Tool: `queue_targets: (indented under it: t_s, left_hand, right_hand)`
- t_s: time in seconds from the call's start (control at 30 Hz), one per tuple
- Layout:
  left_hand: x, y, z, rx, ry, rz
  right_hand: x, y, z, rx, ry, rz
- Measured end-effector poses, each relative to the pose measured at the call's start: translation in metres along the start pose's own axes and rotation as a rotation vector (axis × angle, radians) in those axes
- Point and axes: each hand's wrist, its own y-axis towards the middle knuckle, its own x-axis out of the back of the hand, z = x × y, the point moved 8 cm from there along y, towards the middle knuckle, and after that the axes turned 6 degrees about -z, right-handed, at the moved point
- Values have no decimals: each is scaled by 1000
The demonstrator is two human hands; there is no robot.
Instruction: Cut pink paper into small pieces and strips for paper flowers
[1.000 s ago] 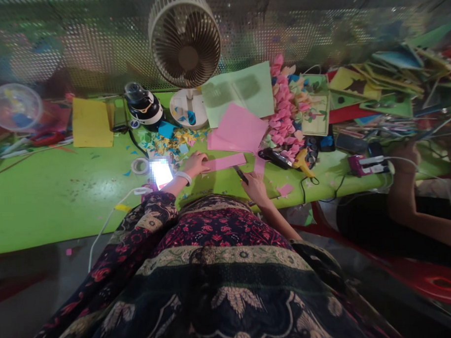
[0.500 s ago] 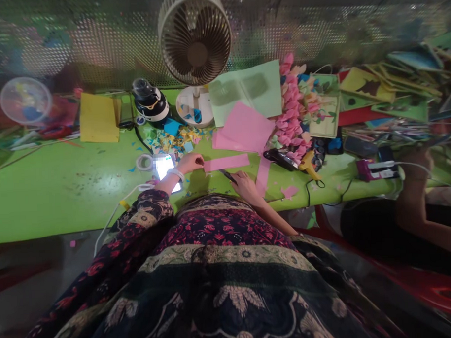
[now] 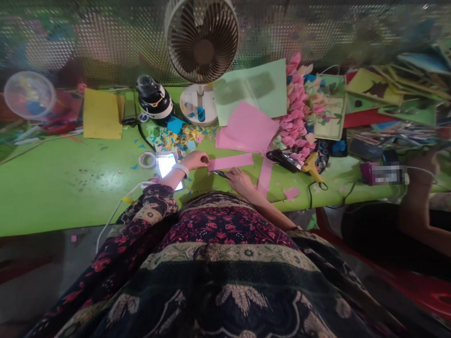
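My left hand point(image 3: 195, 159) rests on the left end of a pink paper strip point(image 3: 230, 162) lying on the green table point(image 3: 63, 179), fingers curled over its edge. Just below the strip, my right hand point(image 3: 239, 179) is closed round a dark cutting tool point(image 3: 219, 173) whose tip points left along the strip's near edge. A second pink strip point(image 3: 264, 173) lies to the right of that hand. Larger pink sheets point(image 3: 248, 127) and a pale green sheet point(image 3: 252, 91) lie behind.
A lit phone point(image 3: 166, 165) and a tape roll point(image 3: 148, 160) sit left of my left hand. A desk fan point(image 3: 202, 46), paper scraps point(image 3: 176, 137), pink paper flowers point(image 3: 297, 117) and a glue gun point(image 3: 311, 164) crowd the back. Another person's arm point(image 3: 419, 201) is at right.
My right hand has slid the cutting tool leftward along the near edge of the pink strip. The left hand has stayed on the strip's left end. The view has shifted slightly.
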Motion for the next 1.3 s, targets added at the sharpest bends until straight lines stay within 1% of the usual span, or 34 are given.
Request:
queue_targets:
  t_s: [0.13,0.27,0.3,0.37,0.43,0.5,0.6,0.67,0.7,0.77,0.9,0.97,1.07,1.13,1.23,1.3]
  left_hand:
    - [1,4,-1,13,48,8]
    - [0,2,-4,14,121,34]
    - [1,1,-6,11,139,22]
    - [4,-3,-14,0,183,-49]
    - [5,-7,-23,-20,234,-130]
    - [-1,-10,-32,-31,273,-140]
    - [-14,-10,-34,30,256,-42]
    - [-19,-9,-32,72,226,13]
    - [-20,-8,-32,72,220,18]
    - [-17,-7,-34,49,234,-12]
    - [-10,-6,-37,23,306,-100]
    - [-12,-7,-38,20,294,-92]
    - [-19,-8,-35,47,148,-45]
    - [-19,-9,-32,50,-34,-53]
    - [-10,-8,-30,26,-400,-132]
    - [-4,-6,-32,23,-654,-172]
  right_hand:
    - [1,-2,8,59,-32,14]
    - [-5,-12,24,132,-14,49]
    - [-8,-15,28,138,-6,60]
    - [-11,-18,34,158,27,66]
    - [-9,-17,34,179,82,32]
    - [0,-11,23,148,123,-48]
    - [17,3,-8,21,110,-166]
    - [26,13,-24,-24,80,-203]
    - [29,18,-29,-28,66,-209]
    - [32,28,-32,-10,44,-191]
    - [27,44,-32,33,-11,-97]
    - [26,49,-33,34,-50,-80]
    - [27,50,-35,36,-69,-85]
    - [30,45,-37,28,-29,-95]
    - [34,26,-46,-29,138,-126]
    - [38,9,-56,-100,301,-188]
